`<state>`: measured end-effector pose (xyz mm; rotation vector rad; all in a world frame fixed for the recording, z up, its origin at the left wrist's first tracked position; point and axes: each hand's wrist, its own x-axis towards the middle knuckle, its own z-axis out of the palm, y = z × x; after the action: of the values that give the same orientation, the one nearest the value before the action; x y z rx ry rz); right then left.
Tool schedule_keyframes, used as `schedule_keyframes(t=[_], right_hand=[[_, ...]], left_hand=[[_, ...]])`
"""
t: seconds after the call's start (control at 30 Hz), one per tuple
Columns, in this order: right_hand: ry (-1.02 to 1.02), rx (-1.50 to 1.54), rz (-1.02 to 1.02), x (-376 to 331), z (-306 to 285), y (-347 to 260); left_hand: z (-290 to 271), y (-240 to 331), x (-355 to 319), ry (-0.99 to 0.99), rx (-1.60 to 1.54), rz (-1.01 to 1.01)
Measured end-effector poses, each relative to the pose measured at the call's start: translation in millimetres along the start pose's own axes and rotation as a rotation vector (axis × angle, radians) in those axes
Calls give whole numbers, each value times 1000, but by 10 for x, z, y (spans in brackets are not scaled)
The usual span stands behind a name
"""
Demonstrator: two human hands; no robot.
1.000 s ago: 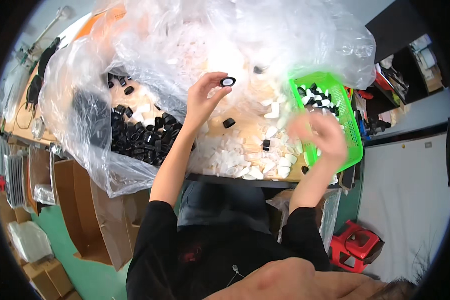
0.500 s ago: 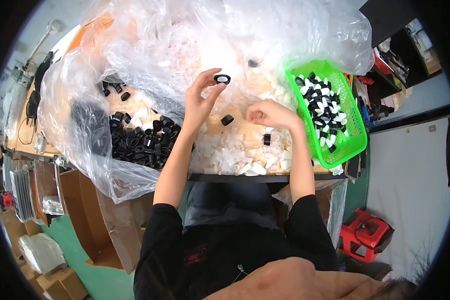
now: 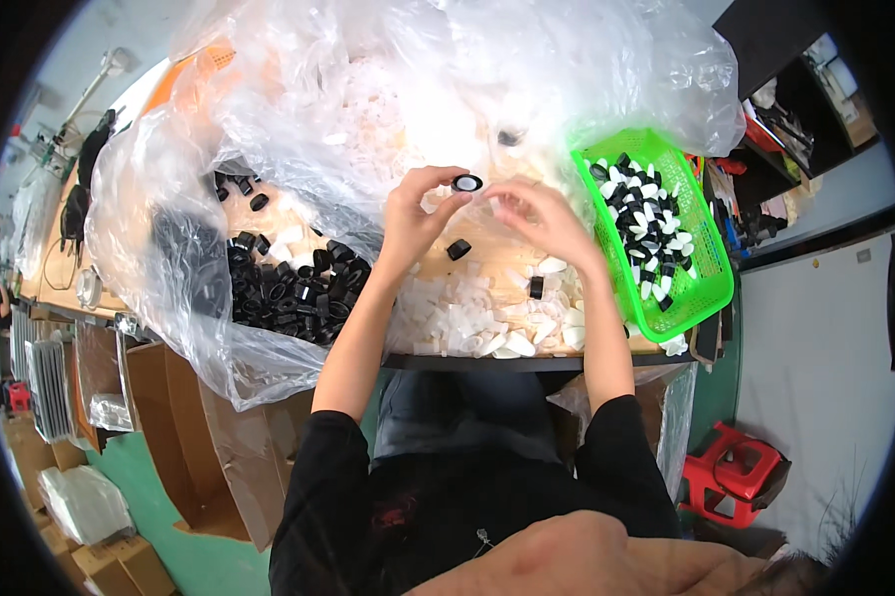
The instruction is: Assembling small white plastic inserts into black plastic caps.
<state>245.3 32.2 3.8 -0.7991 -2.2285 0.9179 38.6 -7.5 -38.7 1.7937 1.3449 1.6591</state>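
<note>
My left hand (image 3: 418, 214) pinches a black ring-shaped cap (image 3: 466, 183) between thumb and fingertips above the table, its opening showing a pale centre. Close on its right is my right hand (image 3: 542, 221), fingers curled in and their tips near the cap's edge; what they hold, if anything, is hidden and smeared. On the table below lie a loose black cap (image 3: 458, 249) and another black cap (image 3: 536, 287). Many white plastic pieces (image 3: 467, 316) spread along the near edge. A heap of black caps (image 3: 294, 298) lies left of my left forearm.
At the right a green basket (image 3: 711, 283) holds black-and-white assembled pieces. Clear plastic sheeting (image 3: 447, 60) covers the far side and wraps around the black heap (image 3: 145, 238). An open cardboard box (image 3: 184, 437) stands below left, a red stool (image 3: 731, 472) below right.
My left hand has moved slightly right and nearer with the black cap. My right hand has risen toward it, and its fingertips are now beside the cap.
</note>
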Motion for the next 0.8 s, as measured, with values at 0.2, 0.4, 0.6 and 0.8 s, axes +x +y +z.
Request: schedule_keyframes(t=[0.2, 0.4, 0.6, 0.8], right_hand=[[259, -55, -251, 183, 146, -41], [420, -87, -278, 135, 300, -69], [355, -23, -164, 89, 327, -18], [-313, -62, -97, 43, 526, -7]], left_hand=[[6, 73, 5, -23, 73, -15], [22, 17, -32, -10, -48, -103], [6, -31, 58, 24, -304, -378], [-145, -85, 98, 157, -424, -427]])
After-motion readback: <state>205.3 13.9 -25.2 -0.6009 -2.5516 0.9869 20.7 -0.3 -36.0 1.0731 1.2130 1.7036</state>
